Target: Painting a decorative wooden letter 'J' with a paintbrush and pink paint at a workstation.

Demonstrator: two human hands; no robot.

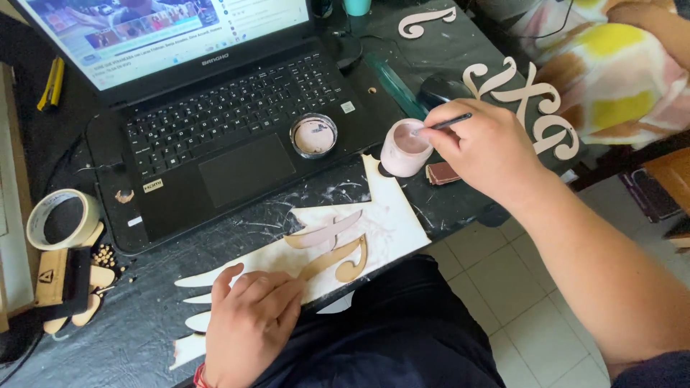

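My right hand point(483, 147) grips a thin dark paintbrush point(451, 123) whose tip dips into a small pink paint pot point(404, 149) at the table's front right. My left hand point(248, 322) rests with bent fingers on a pale wing-shaped wooden board point(392, 228) at the table's near edge. On that board lies a curly wooden letter point(332, 244), its upper stroke painted pink and its lower part bare wood. The pot's round lid point(314, 136), pink inside, sits on the laptop's palm rest.
A black laptop point(215, 129) with a lit screen fills the table's middle. A tape roll point(63, 219) and small wooden pieces point(68, 284) lie at left. More unpainted wooden letters point(528, 104) and one curly letter point(425, 20) lie at right and back. Tiled floor shows at right.
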